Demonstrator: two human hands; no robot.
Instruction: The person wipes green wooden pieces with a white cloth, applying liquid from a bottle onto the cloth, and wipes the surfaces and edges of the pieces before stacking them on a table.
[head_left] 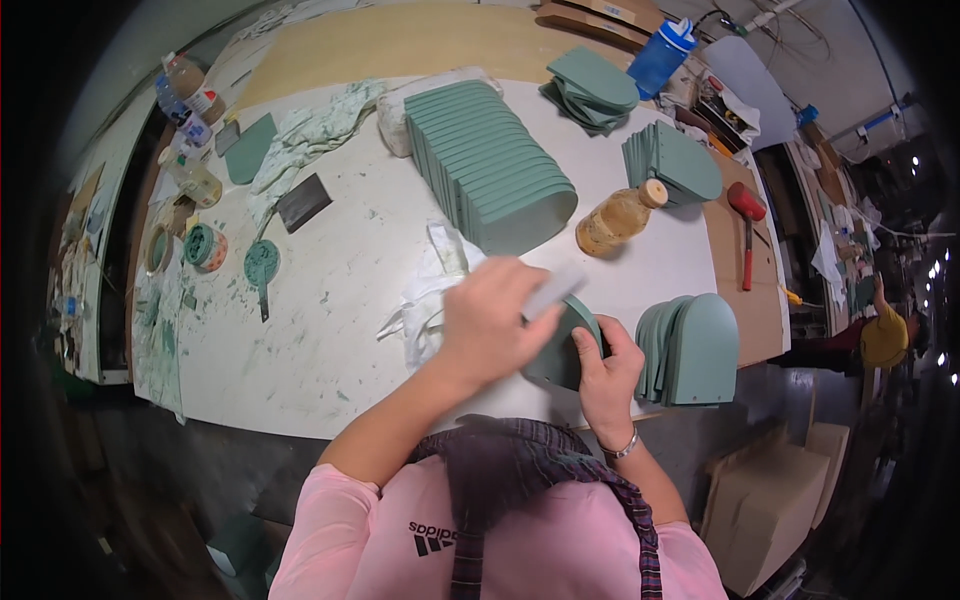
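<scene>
In my left hand [490,318] is a pale grey flat piece [556,292], blurred by motion, perhaps folded sandpaper. It lies at the curved edge of a green round-ended panel [560,350]. My right hand [610,378] grips that panel at its right side, thumb on the near face, and holds it tilted up near the table's front edge. Part of the panel is hidden behind my left hand and wrist. White crumpled cloth [425,300] lies left of my left hand. Just right of my right hand, several similar panels [705,350] lean together.
A long row of green panels [490,160] stands beyond my hands, beside a bottle of amber liquid [615,222]. More panels [675,165] are stacked at the far right, near a red mallet [747,205]. Left are a tub of green paste [205,247] and a dark block [303,203].
</scene>
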